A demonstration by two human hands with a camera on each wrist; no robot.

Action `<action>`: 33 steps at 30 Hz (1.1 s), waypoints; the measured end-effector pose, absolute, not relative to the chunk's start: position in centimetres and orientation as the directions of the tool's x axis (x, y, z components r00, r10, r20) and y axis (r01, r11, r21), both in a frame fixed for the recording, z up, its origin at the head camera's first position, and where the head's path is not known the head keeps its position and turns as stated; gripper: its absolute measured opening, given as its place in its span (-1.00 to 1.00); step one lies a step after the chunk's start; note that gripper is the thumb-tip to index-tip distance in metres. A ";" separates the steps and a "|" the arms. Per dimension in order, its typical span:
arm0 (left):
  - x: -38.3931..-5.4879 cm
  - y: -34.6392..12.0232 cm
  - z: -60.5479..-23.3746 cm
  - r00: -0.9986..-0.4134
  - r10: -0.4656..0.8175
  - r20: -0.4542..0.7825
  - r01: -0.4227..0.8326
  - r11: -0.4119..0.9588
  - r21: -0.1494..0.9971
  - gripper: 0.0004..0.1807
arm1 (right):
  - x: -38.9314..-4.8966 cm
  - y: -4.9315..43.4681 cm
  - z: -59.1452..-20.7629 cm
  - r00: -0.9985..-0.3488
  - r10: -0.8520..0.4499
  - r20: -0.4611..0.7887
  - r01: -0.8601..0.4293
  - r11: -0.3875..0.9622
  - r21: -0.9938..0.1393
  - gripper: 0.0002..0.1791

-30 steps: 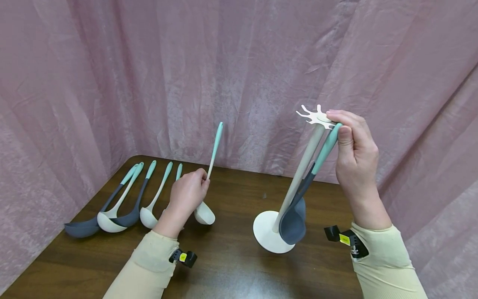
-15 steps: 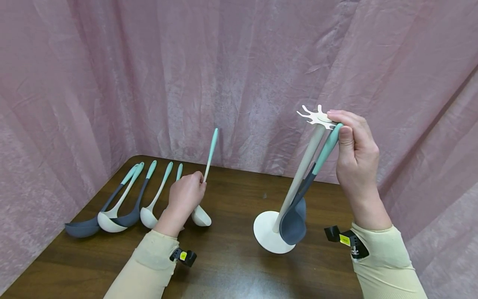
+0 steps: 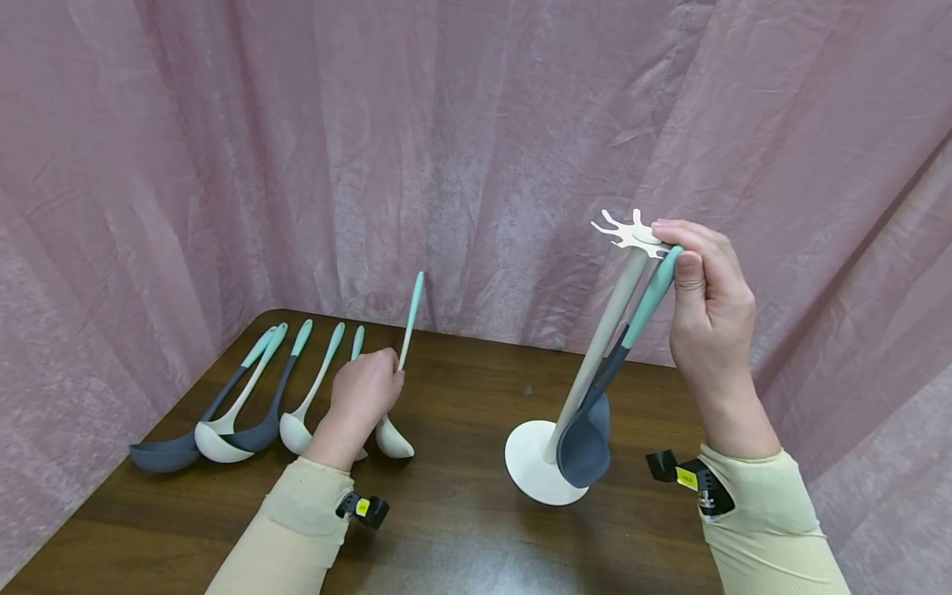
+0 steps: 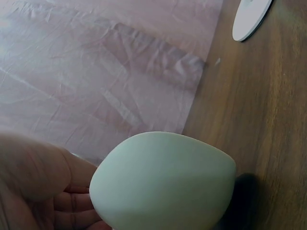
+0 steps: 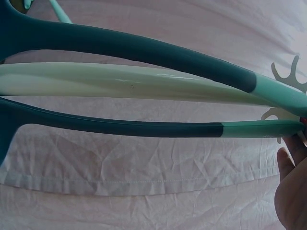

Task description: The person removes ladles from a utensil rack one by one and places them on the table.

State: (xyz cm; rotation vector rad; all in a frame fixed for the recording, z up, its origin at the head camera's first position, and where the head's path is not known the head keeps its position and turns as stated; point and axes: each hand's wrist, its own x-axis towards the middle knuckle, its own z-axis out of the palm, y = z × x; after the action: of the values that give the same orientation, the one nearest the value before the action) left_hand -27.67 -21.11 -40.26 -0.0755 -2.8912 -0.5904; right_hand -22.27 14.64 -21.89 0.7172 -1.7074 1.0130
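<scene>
My left hand (image 3: 363, 397) grips a white ladle (image 3: 393, 440) by its stem, with the mint handle pointing up and the bowl low over the table. In the left wrist view that bowl (image 4: 163, 182) covers part of the fingers. At the right, my right hand (image 3: 710, 306) is at the top of a white utensil stand (image 3: 598, 347). Its thumb and fingers pinch the mint handle end of a dark grey ladle (image 3: 583, 454), while the fingertips touch the stand's hooked top. A second dark utensil (image 5: 120, 122) hangs beside it, mostly hidden in the head view.
Several ladles lie in a row on the brown wooden table (image 3: 461, 512), including a dark one (image 3: 164, 454) and a white one (image 3: 221, 442) overlapping another. A pale utensil is partly hidden behind my left wrist. A pink curtain (image 3: 476, 165) hangs behind the table.
My left hand has moved slightly left and down with the white ladle, so its handle tip sits lower. My right hand and the stand have hardly moved.
</scene>
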 end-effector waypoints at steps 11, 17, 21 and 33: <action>-27.6 -21.7 -40.2 -0.990 0.031 0.136 0.078 0.931 0.357 -0.80 | -22.5 14.8 -22.0 -0.341 -0.007 0.940 -0.825 0.482 -0.296 -0.60; -27.7 -22.1 -40.4 -0.994 0.023 0.108 0.059 0.937 0.345 -0.81 | -22.5 14.8 -22.0 -0.343 -0.003 0.939 -0.827 0.476 -0.300 -0.61; -27.7 -22.3 -40.5 -0.997 0.014 0.075 0.040 0.938 0.344 -0.81 | -22.6 14.9 -22.1 -0.340 0.000 0.940 -0.828 0.473 -0.300 -0.60; -28.0 -22.9 -41.0 -1.000 -0.010 0.007 -0.007 0.933 0.360 -0.77 | -22.8 15.0 -22.1 -0.324 0.006 0.946 -0.837 0.465 -0.289 -0.58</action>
State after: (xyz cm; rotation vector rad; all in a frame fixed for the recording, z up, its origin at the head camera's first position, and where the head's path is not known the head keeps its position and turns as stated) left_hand -27.99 -22.93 -40.96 0.0139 -3.0799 -0.5737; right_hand -22.79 14.96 -22.12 0.7225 -1.6830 1.0212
